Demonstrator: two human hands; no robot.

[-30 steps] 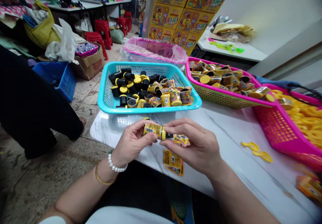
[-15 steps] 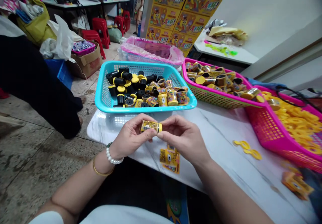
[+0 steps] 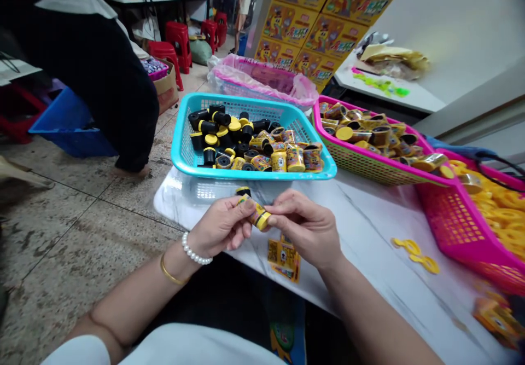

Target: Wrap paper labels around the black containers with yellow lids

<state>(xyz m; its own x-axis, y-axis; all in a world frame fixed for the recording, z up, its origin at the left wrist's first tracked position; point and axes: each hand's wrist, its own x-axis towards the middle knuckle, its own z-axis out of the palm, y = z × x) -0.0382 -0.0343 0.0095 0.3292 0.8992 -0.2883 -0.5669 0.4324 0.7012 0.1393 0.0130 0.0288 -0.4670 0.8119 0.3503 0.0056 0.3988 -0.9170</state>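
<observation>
Yellow printed cylinder [image 3: 259,217], left hand [image 3: 218,225] pinching its body, right hand [image 3: 309,229] gripping its end; turquoise basket [image 3: 254,175] beyond

The left hand [image 3: 221,225] covers part of the yellow cylinder [image 3: 260,218], and its print's too tiny to read. Person on the left [image 3: 90,53] gets chopped by the top edge, and that orange stuff [image 3: 497,320] bottom right is just blur.
</observation>
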